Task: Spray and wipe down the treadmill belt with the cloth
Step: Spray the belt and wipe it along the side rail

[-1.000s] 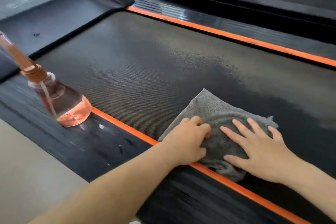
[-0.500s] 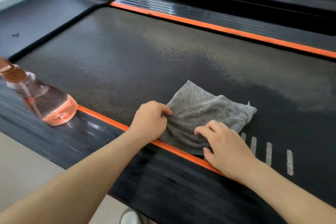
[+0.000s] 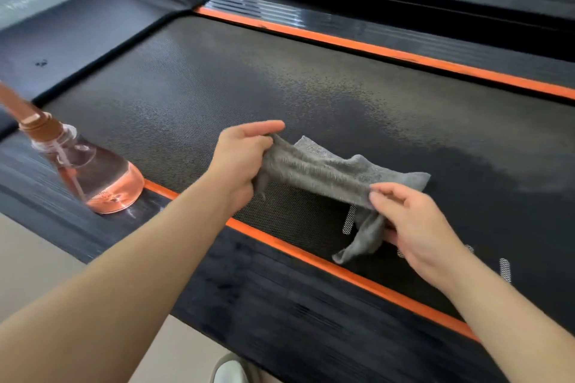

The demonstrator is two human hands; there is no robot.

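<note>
Over the near orange strip (image 3: 280, 246), both hands have the grey cloth (image 3: 323, 174): left hand (image 3: 242, 162) pinches one end, right hand (image 3: 417, 227) the other, fingers (image 3: 389, 193) curled on it, cloth stretched between them over the treadmill belt (image 3: 202, 87). Left of them, the spray bottle (image 3: 99, 177) of pink liquid stands on the side rail (image 3: 264, 305); beyond, a dull patch (image 3: 389, 93) marks the belt.

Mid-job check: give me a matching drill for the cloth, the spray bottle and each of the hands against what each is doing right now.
1 cloth
2 spray bottle
3 left hand
4 right hand

A stands on the near side rail
B pinches the cloth's right end
C stretched between both hands
D grips the cloth's left end

Pairs: 1-C, 2-A, 3-D, 4-B
</note>
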